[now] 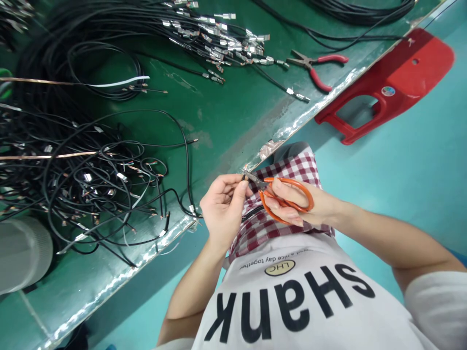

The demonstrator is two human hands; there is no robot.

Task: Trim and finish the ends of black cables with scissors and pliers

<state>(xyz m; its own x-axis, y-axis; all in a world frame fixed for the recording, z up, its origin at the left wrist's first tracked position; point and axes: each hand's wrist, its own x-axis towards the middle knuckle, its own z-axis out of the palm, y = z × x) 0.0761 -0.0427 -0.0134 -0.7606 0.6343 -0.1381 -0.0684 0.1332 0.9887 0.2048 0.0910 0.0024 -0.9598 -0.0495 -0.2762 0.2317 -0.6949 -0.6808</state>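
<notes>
My left hand [224, 206] pinches the end of a thin black cable [243, 178] between thumb and fingers, close to the table edge. Orange-handled scissors [306, 190] are gripped in my right hand [292, 201], fingers through the loops. Their blade tips reach to the cable end, right beside my left fingertips. Whether the blades touch the wire strands is too small to tell. From my left hand a black cable runs back toward the tangled heap of black cables [109, 194] on the green table [171, 99].
A bundle of black cables with metal connectors [226, 41] lies along the far side. Red-handled pliers [317, 65] rest near the table edge. At the right stands a red plastic stool [397, 82]. A translucent round container [24, 255] is at the left.
</notes>
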